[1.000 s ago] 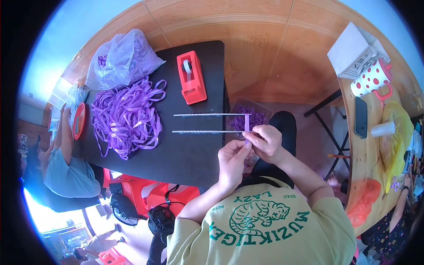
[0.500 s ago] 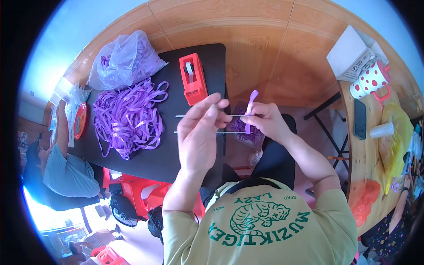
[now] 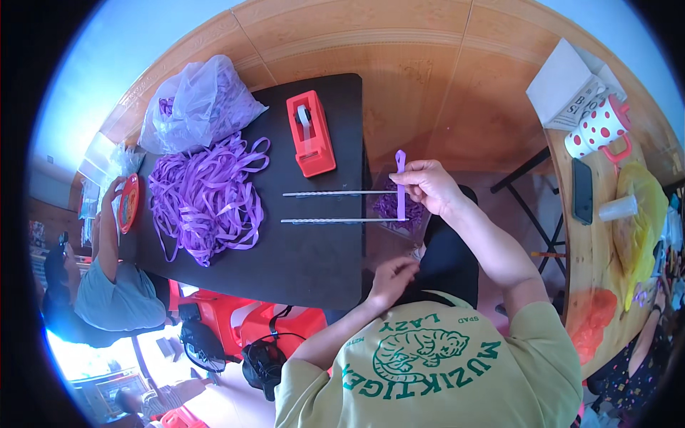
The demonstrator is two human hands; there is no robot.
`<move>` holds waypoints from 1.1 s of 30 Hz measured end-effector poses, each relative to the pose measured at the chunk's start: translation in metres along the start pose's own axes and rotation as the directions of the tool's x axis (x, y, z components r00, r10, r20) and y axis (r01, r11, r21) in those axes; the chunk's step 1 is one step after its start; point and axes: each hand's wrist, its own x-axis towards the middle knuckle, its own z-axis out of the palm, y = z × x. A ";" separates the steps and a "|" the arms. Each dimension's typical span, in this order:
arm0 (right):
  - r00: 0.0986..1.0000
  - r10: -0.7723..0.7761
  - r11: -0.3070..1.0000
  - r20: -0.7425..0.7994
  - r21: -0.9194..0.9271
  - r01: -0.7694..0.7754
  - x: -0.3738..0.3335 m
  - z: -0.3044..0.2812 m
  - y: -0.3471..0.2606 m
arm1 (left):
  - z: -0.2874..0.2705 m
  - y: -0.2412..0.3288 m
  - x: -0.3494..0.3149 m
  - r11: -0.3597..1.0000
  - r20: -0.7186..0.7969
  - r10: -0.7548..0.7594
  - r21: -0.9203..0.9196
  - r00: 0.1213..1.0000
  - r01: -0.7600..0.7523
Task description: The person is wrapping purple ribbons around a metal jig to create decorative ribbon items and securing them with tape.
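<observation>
At far left, a co-worker's hand (image 3: pixel 114 190) beside a round red tray (image 3: pixel 129 203). Next, on a smooth black worktop (image 3: pixel 300 264), a translucent white plastic bag (image 3: pixel 200 103) stuffed with purple ribbon, just behind a loose, tangled heap of shiny purple ribbon (image 3: pixel 203 196). Farther right, a red plastic tape dispenser (image 3: pixel 321 135), then two slim silvery metal rods (image 3: pixel 335 220), parallel and jutting past the worktop's right edge. Below the rod ends, a pile of small purple pieces (image 3: pixel 389 207). Near the lap, the left hand (image 3: pixel 394 282), fingers curled; cannot tell whether holding anything. Across both rods near their right ends, a short flat purple ribbon strip (image 3: pixel 401 205), pinched between thumb and fingers of the right hand (image 3: pixel 429 187) just beyond the upper rod. At far right, on a pale wooden worktop (image 3: pixel 603 264), a dark phone (image 3: pixel 582 191) and a white, red-dotted mug (image 3: pixel 594 137).
</observation>
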 end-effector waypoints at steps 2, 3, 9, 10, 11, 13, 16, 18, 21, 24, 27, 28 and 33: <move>0.999 0.030 0.999 -0.033 0.021 -0.029 0.004 -0.001 0.003 | 0.001 0.016 0.011 0.982 -0.229 0.168 0.127 0.959 -0.142; 0.996 0.062 0.997 -0.061 0.042 -0.060 0.005 -0.002 0.004 | -0.002 0.015 0.025 0.982 -0.223 0.169 0.126 0.960 -0.143; 0.990 0.121 0.980 -0.073 0.169 -0.108 0.011 -0.011 0.024 | -0.001 0.042 0.077 0.764 -0.517 0.574 0.059 0.636 -0.642; 0.985 0.128 0.980 -0.113 0.169 -0.108 0.007 -0.007 0.022 | -0.001 0.048 0.080 0.765 -0.492 0.579 0.052 0.650 -0.642; 0.985 0.128 0.980 -0.112 0.169 -0.108 0.007 -0.006 0.025 | -0.001 0.052 0.083 0.766 -0.468 0.584 0.046 0.664 -0.642; 0.983 0.120 0.972 -0.139 0.219 -0.087 0.008 -0.007 0.032 | -0.005 0.056 0.089 0.705 -0.454 0.680 0.190 0.575 -0.684; 0.977 0.124 0.974 -0.171 0.208 -0.087 0.009 -0.012 0.039 | -0.010 0.060 0.094 0.618 -0.382 0.775 0.291 0.503 -0.731; 0.977 0.124 0.975 -0.175 0.204 -0.087 0.010 -0.016 0.042 | -0.008 0.061 0.095 0.644 -0.364 0.743 0.164 0.561 -0.747; 0.981 0.138 0.968 -0.139 0.230 -0.103 0.014 -0.023 0.046 | -0.007 0.060 0.096 0.652 -0.361 0.726 0.089 0.585 -0.753; 0.969 0.034 0.967 -0.243 0.255 0.030 0.014 -0.032 0.055 | -0.007 0.059 0.097 0.694 -0.378 0.693 0.117 0.614 -0.710; 0.853 -0.306 0.924 -0.423 0.083 0.372 0.004 -0.042 0.074 | -0.008 0.050 0.102 0.632 -0.393 0.696 -0.063 0.601 -0.772; 0.732 -0.518 0.834 -0.443 -0.070 0.547 -0.003 -0.044 0.083 | -0.008 0.049 0.102 0.635 -0.391 0.694 -0.063 0.604 -0.770; 0.475 -0.879 0.322 0.044 -0.679 0.660 -0.046 -0.036 0.099 | -0.007 0.049 0.100 0.690 -0.436 0.592 -0.162 0.678 -0.706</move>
